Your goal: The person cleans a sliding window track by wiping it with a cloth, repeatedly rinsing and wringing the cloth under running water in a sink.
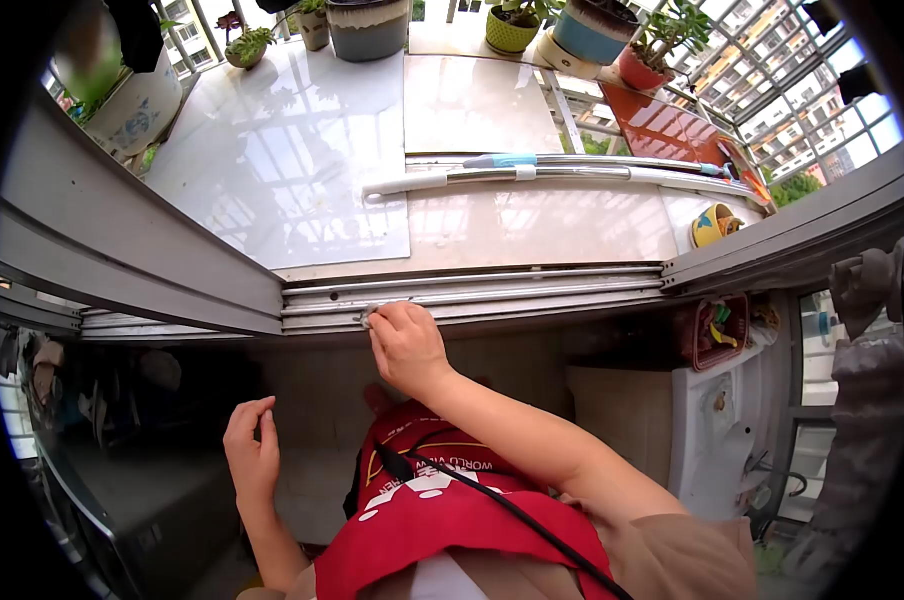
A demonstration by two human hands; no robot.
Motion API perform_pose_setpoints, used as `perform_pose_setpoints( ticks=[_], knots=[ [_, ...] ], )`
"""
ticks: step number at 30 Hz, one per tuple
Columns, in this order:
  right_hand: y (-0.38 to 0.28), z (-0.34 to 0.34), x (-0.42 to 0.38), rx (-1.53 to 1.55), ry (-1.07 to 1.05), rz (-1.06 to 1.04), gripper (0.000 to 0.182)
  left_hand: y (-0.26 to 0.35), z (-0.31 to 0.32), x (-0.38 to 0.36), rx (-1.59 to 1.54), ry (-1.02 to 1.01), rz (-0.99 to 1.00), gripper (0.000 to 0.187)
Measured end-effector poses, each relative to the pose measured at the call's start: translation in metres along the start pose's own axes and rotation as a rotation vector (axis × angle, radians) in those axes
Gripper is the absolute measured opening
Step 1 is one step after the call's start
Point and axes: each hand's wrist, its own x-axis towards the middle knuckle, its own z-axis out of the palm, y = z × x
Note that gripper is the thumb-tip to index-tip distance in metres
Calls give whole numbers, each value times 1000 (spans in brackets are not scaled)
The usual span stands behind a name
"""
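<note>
- A small pale piece (366, 317), not clear enough to be identified, is pinched in the right hand's (409, 347) fingertips at the window track (532, 295).
- The left hand (251, 447) is held apart, loosely open, with nothing gripped.
- Beyond the track, poles (572, 173) are laid across the ledge (542, 228).
- Farther out, potted plants (640, 68) are lined up.

This is a home, seen at an apartment's sliding window. A sliding-window track (492, 297) runs along the sill; beyond it, potted plants, among them a succulent in a yellow pot (512, 32), line a ledge enclosed by a metal window grille (772, 55), with apartment blocks (817, 105) outside. Indoors, a white basin (694, 445) sits at the right.
</note>
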Motion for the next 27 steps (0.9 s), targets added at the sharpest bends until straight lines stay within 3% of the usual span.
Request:
perform_pose_setpoints(
  ticks=[3,5,8,12,15,18,23,27],
  knots=[
    [22,-31,-5,22,-57,-72,10,1,2,10,-35,-14,26,13],
    [65,-79,-28,-74,15,-37,7,-2,1,13,-30,-26,45,14],
    [147,-175,-81,-319,196,61,7,-10,-1,10,-10,-23,19,15],
    [218,-275,-127,-600,179,265,3,-6,2,10,20,-54,10,15],
    [215,-247,-126,-728,316,452,2,0,8,12,-6,-95,17,14],
    [150,-171,-93,-553,316,293,5,2,17,15,-12,-107,35,15],
    [25,-32,-23,8,180,109,14,37,43,37,-77,-169,119,14],
    [46,-51,-29,102,57,-7,16,48,45,50,-127,-176,201,14]
  ],
)
